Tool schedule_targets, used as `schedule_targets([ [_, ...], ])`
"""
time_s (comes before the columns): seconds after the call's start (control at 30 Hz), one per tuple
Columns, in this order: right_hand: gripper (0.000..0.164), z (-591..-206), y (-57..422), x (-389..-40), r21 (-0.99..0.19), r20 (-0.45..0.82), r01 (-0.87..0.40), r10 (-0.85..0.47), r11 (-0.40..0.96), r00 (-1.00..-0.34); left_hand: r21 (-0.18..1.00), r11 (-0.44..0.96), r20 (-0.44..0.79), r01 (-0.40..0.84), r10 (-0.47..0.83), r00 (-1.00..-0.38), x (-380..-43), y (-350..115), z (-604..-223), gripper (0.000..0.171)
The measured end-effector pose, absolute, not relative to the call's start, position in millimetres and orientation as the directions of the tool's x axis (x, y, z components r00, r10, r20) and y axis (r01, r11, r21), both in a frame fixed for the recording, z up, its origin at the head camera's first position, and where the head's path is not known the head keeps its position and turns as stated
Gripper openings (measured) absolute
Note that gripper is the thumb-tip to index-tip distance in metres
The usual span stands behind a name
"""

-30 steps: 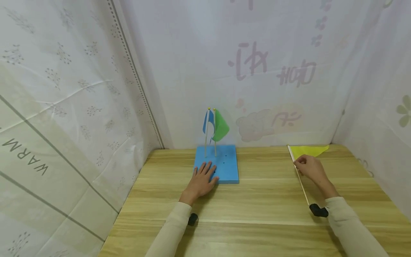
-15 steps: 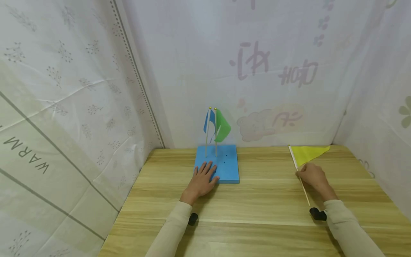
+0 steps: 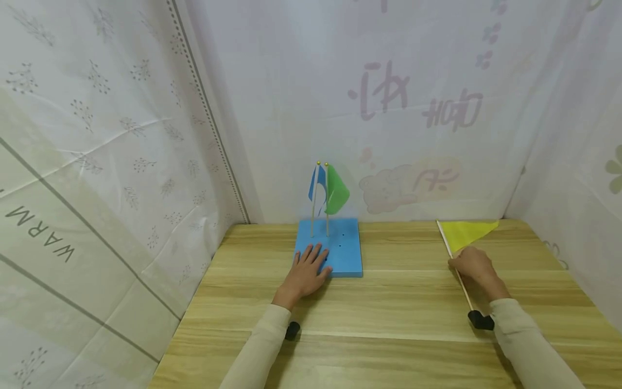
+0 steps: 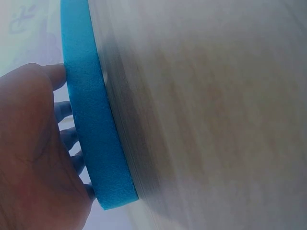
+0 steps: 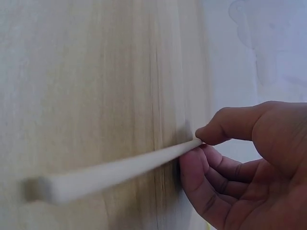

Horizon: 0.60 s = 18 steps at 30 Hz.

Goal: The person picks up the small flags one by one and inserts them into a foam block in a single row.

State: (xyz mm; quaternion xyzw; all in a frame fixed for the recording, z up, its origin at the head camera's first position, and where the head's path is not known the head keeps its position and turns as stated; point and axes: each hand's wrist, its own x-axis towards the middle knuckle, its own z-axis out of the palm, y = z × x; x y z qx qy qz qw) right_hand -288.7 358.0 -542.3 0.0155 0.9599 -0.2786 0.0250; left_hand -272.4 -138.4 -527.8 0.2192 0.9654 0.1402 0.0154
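My left hand (image 3: pixel 306 274) rests on the near left part of a blue foam board (image 3: pixel 349 260), its fingers spread. In the left wrist view the fingertips touch the top face of the board (image 4: pixel 98 124). A green flag (image 3: pixel 337 192) and a blue-and-white flag (image 3: pixel 312 186) stand upright in the board's back part, and a few small holes show beside them. To the right, my right hand (image 3: pixel 476 266) pinches the thin stick of a yellow triangular flag (image 3: pixel 465 233) just below the cloth. The right wrist view shows thumb and forefinger on the pale stick (image 5: pixel 120 171), its end towards the camera.
Both things are on a wood-grain table (image 3: pixel 398 308). Printed white curtains (image 3: pixel 291 108) hang close behind the table and along both sides. A black wrist camera (image 3: pixel 481 320) sits by the right cuff, another (image 3: pixel 292 330) by the left.
My right hand has slid down the yellow flag's stick, from beside the cloth to just below it. The flag lies nearly where it was. The left hand stays on the board.
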Motion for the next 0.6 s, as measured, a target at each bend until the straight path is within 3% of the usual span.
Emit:
schedule_targets([
  [0.17, 0.033, -551.5, 366.6, -296.2, -0.551, -0.057, 0.026, -0.007, 0.834, -0.998, 0.286, 0.861, 0.039, 0.420, 0.428, -0.903, -269.1, -137.3, -522.9, 0.062],
  [0.6, 0.034, -511.0, 339.1, -270.9, -0.564, -0.081, 0.043, -0.003, 0.824, -0.997, 0.284, 0.863, 0.037, 0.418, 0.426, -0.904, -272.1, -137.6, -526.4, 0.063],
])
